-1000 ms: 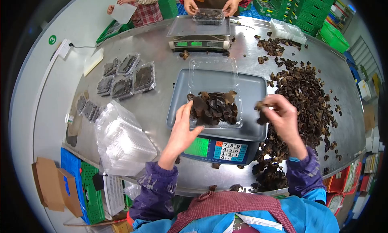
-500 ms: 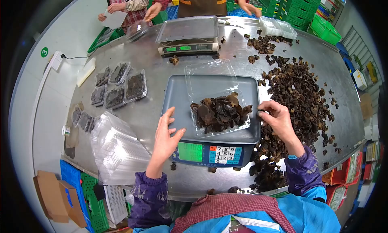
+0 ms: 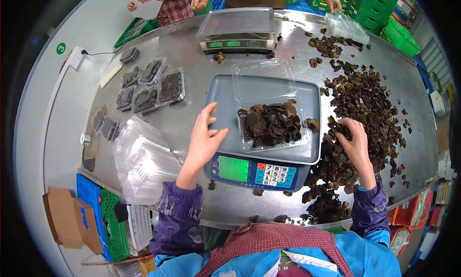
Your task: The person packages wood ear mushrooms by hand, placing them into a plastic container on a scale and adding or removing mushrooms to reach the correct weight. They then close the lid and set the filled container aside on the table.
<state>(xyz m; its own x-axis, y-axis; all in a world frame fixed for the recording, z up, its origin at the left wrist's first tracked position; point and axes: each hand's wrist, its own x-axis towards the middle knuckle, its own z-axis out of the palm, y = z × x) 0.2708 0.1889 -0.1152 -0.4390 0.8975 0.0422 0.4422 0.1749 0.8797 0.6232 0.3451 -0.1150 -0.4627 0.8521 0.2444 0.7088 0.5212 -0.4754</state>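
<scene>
A clear plastic clamshell box (image 3: 303,141) with its lid raised lies on the pan of a digital scale (image 3: 218,94). Dark wood ear mushrooms (image 3: 271,126) are heaped in it, and one loose piece (image 3: 313,125) rests on the pan just right of the box. My left hand (image 3: 204,140) hovers over the pan's left edge, fingers spread and holding nothing. At the near side of the large wood ear pile (image 3: 367,99), my right hand (image 3: 355,145) has its thumb and fingers around some dark pieces.
Filled boxes (image 3: 172,86) sit at the left, above nested empty clamshells (image 3: 144,157). Across the table, a second scale (image 3: 236,25) stands before a co-worker, whose hand (image 3: 331,1) is at a stack of clear boxes (image 3: 345,27). Green crates (image 3: 374,8) rise behind.
My right hand has gone from the pan's right edge to the pile, and a loose piece now shows on the pan. A filled box now sits at upper left. The view has shifted.
</scene>
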